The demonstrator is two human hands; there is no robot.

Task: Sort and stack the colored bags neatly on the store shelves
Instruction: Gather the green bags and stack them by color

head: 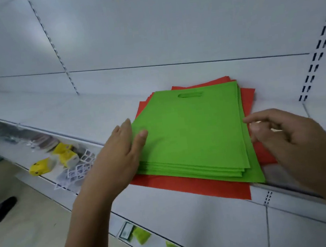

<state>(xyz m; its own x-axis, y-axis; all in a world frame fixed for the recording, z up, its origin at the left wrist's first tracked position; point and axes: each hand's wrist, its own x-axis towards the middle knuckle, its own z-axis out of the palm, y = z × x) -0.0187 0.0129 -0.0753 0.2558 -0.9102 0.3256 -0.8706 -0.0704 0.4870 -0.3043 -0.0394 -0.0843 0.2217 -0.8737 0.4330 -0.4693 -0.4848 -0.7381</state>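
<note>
Both hands reach over a white metal store shelf [76, 117] toward a pile of flat fabric bags. Left hand [119, 154] lies open and flat, fingers straight and together, its palm against the left edge of a stack of bright green flat fabric bags [191, 134], with the thumb resting on top of the uppermost bag. Right hand [285, 133] is at the right side of the stack, loosely curled and gripping nothing, its fingertips at or just beside the green edge; whether they touch it cannot be told. The green bags lie roughly squared on one another, their near edges slightly fanned, and an oval cut-out handle shows near the far end of the top bag. Beneath them sits a stack of larger red-orange flat fabric bags [187, 185], showing on every side of the green stack, with one near corner reaching toward the shelf's front edge. On a lower shelf to the left lie small yellow packets [39, 168] and blurred goods. More yellow-green packets [141, 235] show lower down, near the bottom edge.
</note>
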